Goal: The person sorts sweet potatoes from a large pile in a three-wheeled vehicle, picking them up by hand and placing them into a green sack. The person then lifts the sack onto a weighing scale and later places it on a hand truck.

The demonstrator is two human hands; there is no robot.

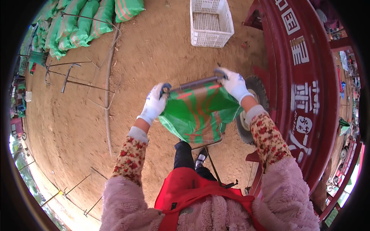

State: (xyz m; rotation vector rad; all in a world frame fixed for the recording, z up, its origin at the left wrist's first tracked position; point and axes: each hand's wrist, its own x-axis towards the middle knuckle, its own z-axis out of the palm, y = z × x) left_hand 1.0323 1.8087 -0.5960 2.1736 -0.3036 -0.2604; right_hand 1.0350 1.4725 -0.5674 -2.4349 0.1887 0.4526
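Observation:
Both my hands wear white gloves with dark fingertips. Between them hangs a green woven sack [185,111] with orange stripes, its upper edge spread wide. Along that edge runs a dark metal bar [192,83]. My left hand [154,101] is closed on the sack's left upper corner. At the other end, my right hand [233,83] is closed around the right corner, close to the bar's tip. Thin metal legs [213,166] show below the sack, beside my feet; how they join the bar is hidden.
A white plastic crate [225,37] stands ahead on the dirt. Close on my right is a dark red machine [283,73] with a wheel [243,125]. Filled green sacks [83,25] lie far left. Metal frames [71,79] and a long pole [108,88] are on the left.

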